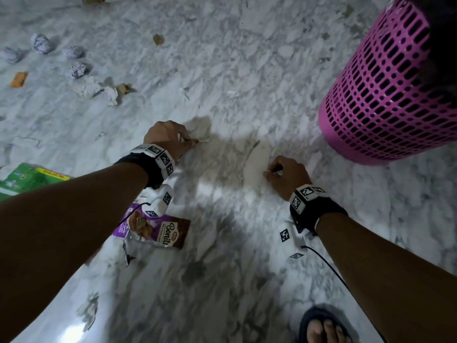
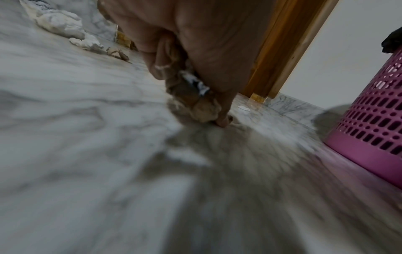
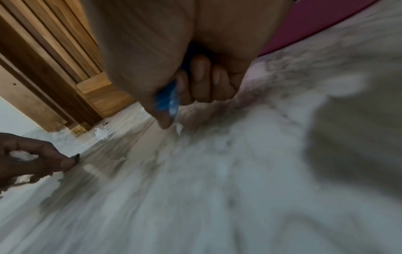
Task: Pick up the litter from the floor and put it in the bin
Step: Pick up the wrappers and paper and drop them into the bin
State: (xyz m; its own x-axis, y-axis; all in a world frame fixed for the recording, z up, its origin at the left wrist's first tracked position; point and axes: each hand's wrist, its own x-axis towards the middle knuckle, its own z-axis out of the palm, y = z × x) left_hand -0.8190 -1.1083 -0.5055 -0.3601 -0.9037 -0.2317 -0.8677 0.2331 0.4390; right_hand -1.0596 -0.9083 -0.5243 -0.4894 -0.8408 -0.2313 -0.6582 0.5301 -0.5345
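Marble floor fills the view, litter scattered far left; a pink perforated bin stands right; left hand curls round crumpled paper at the floor; right hand pinches a blue wrapper near the bin.

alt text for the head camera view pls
Both hands reach down to a marble floor, the left hand and right hand each gripping small litter scraps. A pink perforated bin stands at right; crumpled paper balls and a purple wrapper lie at left.
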